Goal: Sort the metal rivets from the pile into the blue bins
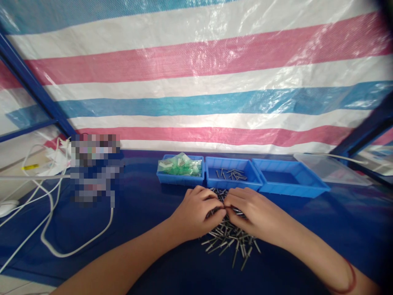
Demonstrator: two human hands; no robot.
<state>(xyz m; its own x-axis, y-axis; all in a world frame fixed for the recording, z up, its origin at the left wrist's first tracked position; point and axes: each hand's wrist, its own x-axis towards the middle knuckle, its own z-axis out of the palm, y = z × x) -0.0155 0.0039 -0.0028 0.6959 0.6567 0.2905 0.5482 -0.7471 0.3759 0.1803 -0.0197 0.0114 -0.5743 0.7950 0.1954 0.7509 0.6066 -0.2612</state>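
Note:
A loose pile of blind rivets [229, 237], thin silver pins with thicker sleeves, lies on the blue tabletop. Over its upper part my left hand [201, 211] and my right hand [250, 211] come together, thumbs and fingers curled and fingertips almost touching. Whatever sits between the fingertips is too small or hidden to make out. Just behind the hands, the middle blue bin [260, 185] holds several more rivets [235, 175]. In the left blue bin [181, 178] rests a clear bag [181, 166] with green and whitish contents.
At the right stands a third blue bin [294, 189], beside a translucent plastic sheet [334, 170]. White cables [50, 229] sprawl over the left side near a blurred-out patch [95, 180]. Striped tarpaulin [196, 98] hangs behind the table between blue frame posts [33, 90].

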